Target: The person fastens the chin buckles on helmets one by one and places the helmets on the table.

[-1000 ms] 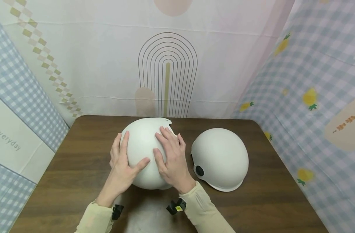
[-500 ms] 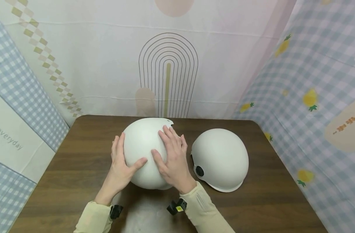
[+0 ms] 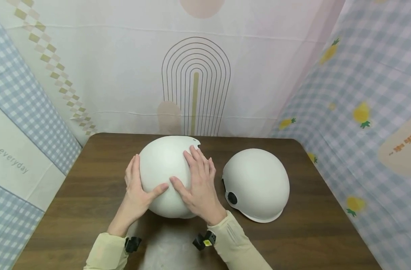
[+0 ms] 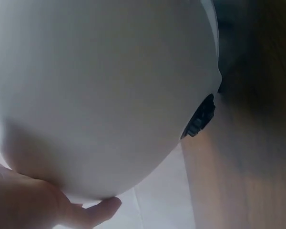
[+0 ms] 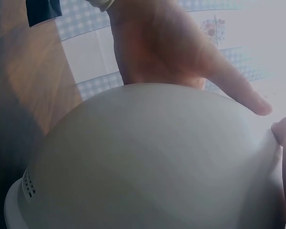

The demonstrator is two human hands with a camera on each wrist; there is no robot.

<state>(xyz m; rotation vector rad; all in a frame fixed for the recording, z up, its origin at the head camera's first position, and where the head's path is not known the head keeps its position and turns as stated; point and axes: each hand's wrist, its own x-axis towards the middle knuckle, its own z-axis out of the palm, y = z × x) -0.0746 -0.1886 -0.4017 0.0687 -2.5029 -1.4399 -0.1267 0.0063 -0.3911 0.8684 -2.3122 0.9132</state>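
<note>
A glossy white helmet (image 3: 165,168) stands on the table with its rounded shell up. My left hand (image 3: 136,195) lies along its left side, fingers long and thumb on the shell. On the right side of the shell rests my right hand (image 3: 200,183), fingers spread and fairly straight. The two thumbs point toward each other. A black round part (image 4: 199,117) shows at the helmet's edge in the left wrist view, and a small grille (image 5: 28,184) near the rim in the right wrist view. The underside is hidden.
A second white helmet (image 3: 257,183) with a black round side piece (image 3: 232,198) stands to the right, apart from the hands. The brown wooden table (image 3: 80,210) is bordered by a white patterned cloth (image 3: 124,75) behind and checked cloth (image 3: 340,150) at the right.
The left hand has shifted slightly left along the shell, and its thumb has moved away to the left. The right thumb has moved left. The helmet has turned slightly; the second helmet stays put.
</note>
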